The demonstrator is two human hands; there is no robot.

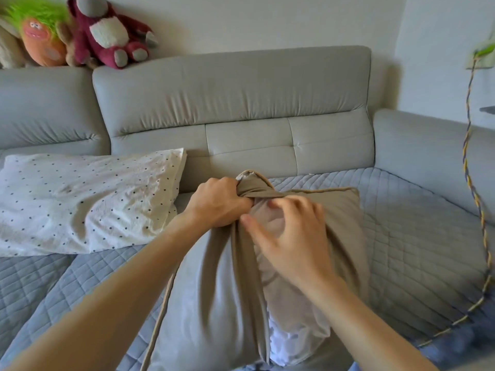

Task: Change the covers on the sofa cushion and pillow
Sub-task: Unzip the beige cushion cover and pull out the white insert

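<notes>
Beige cover (214, 277), bunched at centre frame, is clenched by left hand (217, 204); right hand (292, 236), fingers spread, presses the white insert (292, 317) just beside it.

The cushion cover (214, 290) is showing a matt, smooth taupe cloth with a corded edge, and the inner pad (292, 303) is showing thin white cloth with a faint sheen. The pillow (88, 199) is wearing crinkled, matt dotted cloth. The sofa back (233, 89) is presenting a smooth, leather-like skin (actual material cannot be told), while the seat cover (415, 236) is showing matt quilted cloth. The toys (107, 36) are showing shaggy plush.
</notes>
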